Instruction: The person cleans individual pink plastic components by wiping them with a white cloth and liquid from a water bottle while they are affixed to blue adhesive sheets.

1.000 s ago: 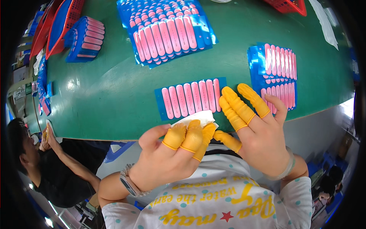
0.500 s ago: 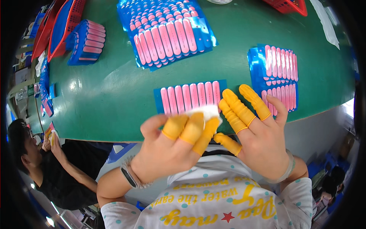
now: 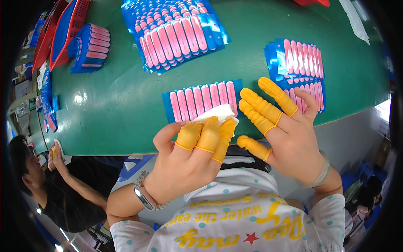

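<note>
A blue film sheet with a row of pink rounded strips (image 3: 197,100) lies flat near the table's front edge. My left hand (image 3: 180,161), in yellow finger cots, pinches a folded white wipe (image 3: 218,112) against the sheet's near edge. The wipe covers the lower ends of some right-hand strips. My right hand (image 3: 287,140), also in yellow finger cots except on the little finger, is open. Its fingers stretch forward beside the sheet's right edge, the tips close to the film; I cannot tell whether they press on it. The little finger reaches over a stack of similar sheets (image 3: 302,61).
A larger pile of pink-stripped sheets (image 3: 174,38) sits further back on the green table (image 3: 126,101). Another small stack (image 3: 97,48) lies at the left by a red basket (image 3: 77,21). A co-worker (image 3: 58,185) sits at the left. White plastic (image 3: 356,21) lies at the far right.
The whole view has shifted slightly, moving the table things up and left. The wipe now spreads further left along the strips' lower ends. My right hand stays beside the sheet, fingers still outstretched.
</note>
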Tool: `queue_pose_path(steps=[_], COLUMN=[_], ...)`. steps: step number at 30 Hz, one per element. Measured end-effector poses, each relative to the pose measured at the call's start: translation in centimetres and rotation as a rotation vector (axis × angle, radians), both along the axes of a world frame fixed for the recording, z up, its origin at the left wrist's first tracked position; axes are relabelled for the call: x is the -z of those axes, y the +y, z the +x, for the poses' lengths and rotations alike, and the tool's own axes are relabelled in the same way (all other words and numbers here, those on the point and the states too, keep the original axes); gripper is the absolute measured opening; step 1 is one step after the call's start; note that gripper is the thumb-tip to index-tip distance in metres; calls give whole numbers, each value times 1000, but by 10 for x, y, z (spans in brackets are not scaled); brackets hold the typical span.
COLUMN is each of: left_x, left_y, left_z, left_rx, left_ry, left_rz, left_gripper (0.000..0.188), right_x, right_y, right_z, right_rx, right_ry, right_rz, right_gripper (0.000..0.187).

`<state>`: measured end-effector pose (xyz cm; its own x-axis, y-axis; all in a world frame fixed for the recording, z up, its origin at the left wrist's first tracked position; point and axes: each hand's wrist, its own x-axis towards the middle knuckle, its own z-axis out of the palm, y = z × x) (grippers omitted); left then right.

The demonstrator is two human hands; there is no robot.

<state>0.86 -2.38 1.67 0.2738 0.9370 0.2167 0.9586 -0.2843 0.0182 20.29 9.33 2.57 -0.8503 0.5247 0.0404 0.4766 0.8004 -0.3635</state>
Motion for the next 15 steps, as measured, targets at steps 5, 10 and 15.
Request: queue_pose_path(steps=[5, 10, 15], left_x=[0, 16, 12], left_y=[32, 69, 57], left_z=[-9, -19, -11], left_rx=[45, 68, 64], left_ry=[-31, -122, 13], left_rz=[43, 151, 139], left_gripper=[45, 40, 40], right_x=[1, 4, 1], right_y=[-3, -12, -14], right_z=[0, -2, -1], right_rx=[-27, 36, 41], right_ry=[-23, -19, -58], right_rz=[69, 90, 86], right_gripper=[50, 51, 55])
